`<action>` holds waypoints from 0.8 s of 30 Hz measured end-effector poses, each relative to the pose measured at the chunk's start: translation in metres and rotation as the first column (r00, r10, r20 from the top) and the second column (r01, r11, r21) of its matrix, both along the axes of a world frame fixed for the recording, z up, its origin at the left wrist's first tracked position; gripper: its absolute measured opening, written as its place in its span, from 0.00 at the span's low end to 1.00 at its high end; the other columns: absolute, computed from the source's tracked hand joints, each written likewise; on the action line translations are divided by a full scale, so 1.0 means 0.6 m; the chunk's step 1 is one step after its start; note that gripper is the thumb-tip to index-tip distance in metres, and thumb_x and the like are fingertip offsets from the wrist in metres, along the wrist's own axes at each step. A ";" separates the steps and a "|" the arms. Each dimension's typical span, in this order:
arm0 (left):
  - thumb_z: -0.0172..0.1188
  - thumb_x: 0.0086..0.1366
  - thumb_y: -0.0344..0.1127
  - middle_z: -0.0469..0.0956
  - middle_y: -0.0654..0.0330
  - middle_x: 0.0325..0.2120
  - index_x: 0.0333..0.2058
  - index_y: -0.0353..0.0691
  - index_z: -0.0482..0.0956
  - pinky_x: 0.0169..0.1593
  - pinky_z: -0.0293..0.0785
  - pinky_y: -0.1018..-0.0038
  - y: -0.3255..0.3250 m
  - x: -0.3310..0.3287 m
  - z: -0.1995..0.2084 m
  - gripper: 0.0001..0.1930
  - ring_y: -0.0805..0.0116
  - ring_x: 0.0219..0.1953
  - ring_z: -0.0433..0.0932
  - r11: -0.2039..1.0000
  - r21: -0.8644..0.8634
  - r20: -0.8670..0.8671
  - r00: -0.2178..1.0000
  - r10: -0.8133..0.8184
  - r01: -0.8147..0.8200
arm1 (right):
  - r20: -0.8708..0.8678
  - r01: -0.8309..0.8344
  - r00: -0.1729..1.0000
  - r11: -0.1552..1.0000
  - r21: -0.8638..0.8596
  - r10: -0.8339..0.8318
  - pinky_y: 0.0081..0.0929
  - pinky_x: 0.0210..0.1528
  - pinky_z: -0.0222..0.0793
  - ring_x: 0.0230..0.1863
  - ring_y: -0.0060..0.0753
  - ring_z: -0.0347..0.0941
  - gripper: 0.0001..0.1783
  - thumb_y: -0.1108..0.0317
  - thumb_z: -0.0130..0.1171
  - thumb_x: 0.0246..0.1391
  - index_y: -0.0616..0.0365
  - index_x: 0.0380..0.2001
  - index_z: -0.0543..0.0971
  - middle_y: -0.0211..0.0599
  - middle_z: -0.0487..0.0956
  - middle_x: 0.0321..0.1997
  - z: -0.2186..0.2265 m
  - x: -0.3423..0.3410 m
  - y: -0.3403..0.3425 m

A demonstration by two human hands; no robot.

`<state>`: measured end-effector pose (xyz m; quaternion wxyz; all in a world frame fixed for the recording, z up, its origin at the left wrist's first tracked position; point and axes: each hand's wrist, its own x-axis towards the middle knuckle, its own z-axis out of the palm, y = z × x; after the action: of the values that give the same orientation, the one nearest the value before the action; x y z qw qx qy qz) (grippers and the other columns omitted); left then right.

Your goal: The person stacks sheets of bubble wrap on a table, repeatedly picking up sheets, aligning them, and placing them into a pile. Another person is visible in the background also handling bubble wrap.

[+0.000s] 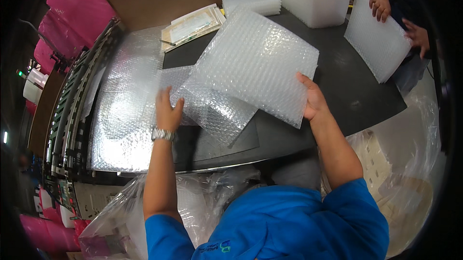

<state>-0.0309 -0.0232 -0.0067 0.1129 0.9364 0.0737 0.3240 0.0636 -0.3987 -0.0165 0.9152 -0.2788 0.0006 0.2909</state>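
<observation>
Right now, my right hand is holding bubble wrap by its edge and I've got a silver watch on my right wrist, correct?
Not quite: the head view shows the silver watch on the wrist of your left hand. Your right hand does hold bubble wrap by its edge.

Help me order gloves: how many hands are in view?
4: left hand near loose bubble wrap, right hand holding bubble sheeting, and, upper right, a co-worker's upper hand and lower hand.
</observation>
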 end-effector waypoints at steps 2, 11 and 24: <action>0.53 0.56 0.43 0.63 0.49 0.51 0.52 0.40 0.63 0.54 0.59 0.58 0.011 0.021 -0.004 0.26 0.51 0.52 0.64 0.986 -0.015 -0.392 0.908 0.145 -0.165 | -0.024 -0.029 0.999 0.999 -0.019 0.029 0.46 0.53 0.60 0.51 0.48 0.64 0.31 0.61 0.56 0.48 0.63 0.53 0.60 0.49 0.67 0.51 0.000 -0.003 0.019; 0.50 0.57 0.38 0.73 0.49 0.39 0.40 0.41 0.73 0.46 0.65 0.62 0.035 -0.004 0.000 0.13 0.48 0.44 0.69 0.977 -0.210 -0.233 0.972 -0.016 -0.034 | 0.022 -0.024 0.999 0.981 -0.194 0.029 0.47 0.45 0.68 0.44 0.47 0.70 0.25 0.67 0.55 0.48 0.64 0.49 0.63 0.49 0.70 0.44 0.001 0.039 0.035; 0.61 0.51 0.48 0.64 0.46 0.49 0.58 0.34 0.48 0.51 0.62 0.69 0.018 0.015 -0.012 0.43 0.64 0.47 0.68 0.124 -0.984 -0.155 0.961 -0.230 -0.129 | 0.319 -0.040 0.927 0.895 -0.443 0.199 0.43 0.47 0.68 0.47 0.43 0.67 0.35 0.69 0.59 0.43 0.64 0.52 0.54 0.49 0.65 0.48 0.027 0.031 0.130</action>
<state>-0.0220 -0.0122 -0.0140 0.7032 0.6623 0.2518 0.0589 0.0822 -0.3206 -0.0003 0.7961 -0.5206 -0.1185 0.2848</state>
